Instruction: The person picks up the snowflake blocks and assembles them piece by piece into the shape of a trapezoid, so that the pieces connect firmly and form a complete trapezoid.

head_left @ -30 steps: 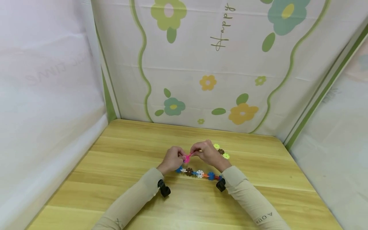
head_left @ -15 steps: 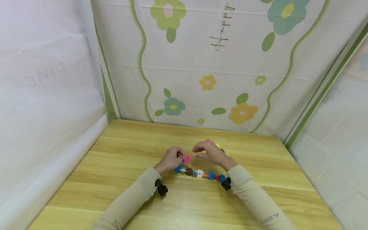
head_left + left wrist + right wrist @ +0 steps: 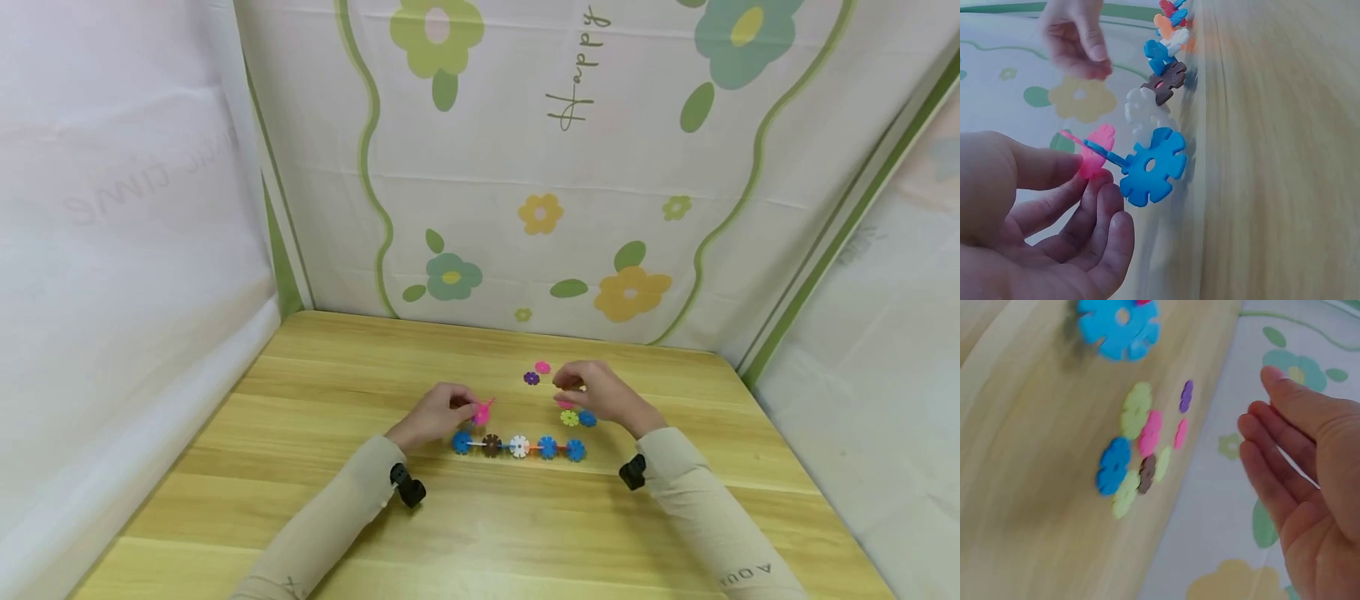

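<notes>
Thumb and fingers of my left hand (image 3: 435, 415) pinch a pink snowflake disc (image 3: 1099, 149), a notched plastic building piece. It joins a chain of such discs on the table through blue pieces, one a blue disc (image 3: 1155, 167) facing the left wrist camera. Farther along the chain come a brown disc (image 3: 492, 445) and a white disc (image 3: 519, 447). My right hand (image 3: 609, 395) hovers over loose discs, its fingers loosely bent and nothing between them. Beneath it lie a yellow-green disc (image 3: 570, 417) and a loose blue disc (image 3: 1114, 466); it hides some others in the head view.
A purple disc (image 3: 531, 378) and a pink loose disc (image 3: 542, 367) lie farther back on the wooden table (image 3: 360, 358). Fabric walls with printed flowers, such as the back wall (image 3: 480, 167), enclose the table on the sides and back.
My right hand has let go of the pink pieces and moved right to above the loose discs. The left hand keeps its pinch and has shifted slightly left.
</notes>
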The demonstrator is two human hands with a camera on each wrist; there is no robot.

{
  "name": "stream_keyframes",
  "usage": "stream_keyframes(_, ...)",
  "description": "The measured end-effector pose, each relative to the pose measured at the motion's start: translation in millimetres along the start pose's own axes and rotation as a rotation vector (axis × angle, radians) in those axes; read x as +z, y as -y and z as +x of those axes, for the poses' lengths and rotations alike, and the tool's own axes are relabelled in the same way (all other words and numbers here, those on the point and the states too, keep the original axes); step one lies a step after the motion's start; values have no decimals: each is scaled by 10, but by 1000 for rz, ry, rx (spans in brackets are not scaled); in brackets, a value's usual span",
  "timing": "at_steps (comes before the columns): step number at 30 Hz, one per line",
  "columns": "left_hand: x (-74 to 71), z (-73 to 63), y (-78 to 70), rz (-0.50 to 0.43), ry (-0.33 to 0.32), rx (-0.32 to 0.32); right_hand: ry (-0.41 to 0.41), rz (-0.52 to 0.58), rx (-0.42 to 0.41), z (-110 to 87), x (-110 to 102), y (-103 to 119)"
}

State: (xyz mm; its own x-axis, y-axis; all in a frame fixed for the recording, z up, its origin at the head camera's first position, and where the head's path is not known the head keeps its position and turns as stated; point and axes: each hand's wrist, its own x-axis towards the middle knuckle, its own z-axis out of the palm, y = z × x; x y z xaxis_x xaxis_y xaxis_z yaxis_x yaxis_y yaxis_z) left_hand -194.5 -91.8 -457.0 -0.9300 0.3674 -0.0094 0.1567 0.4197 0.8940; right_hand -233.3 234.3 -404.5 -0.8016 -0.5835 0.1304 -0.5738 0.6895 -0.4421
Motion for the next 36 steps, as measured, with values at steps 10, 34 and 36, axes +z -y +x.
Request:
stream_keyframes(10, -25, 1, 1, -93, 23, -51, 84, -39, 113, -141, 106, -229)
stream_keyframes(34, 11, 110, -21, -198, 115, -60, 92, 10, 221, -135, 215, -275)
stream_keyframes(36, 28, 116, -24, -196, 122, -64, 90, 7, 213, -134, 198, -261)
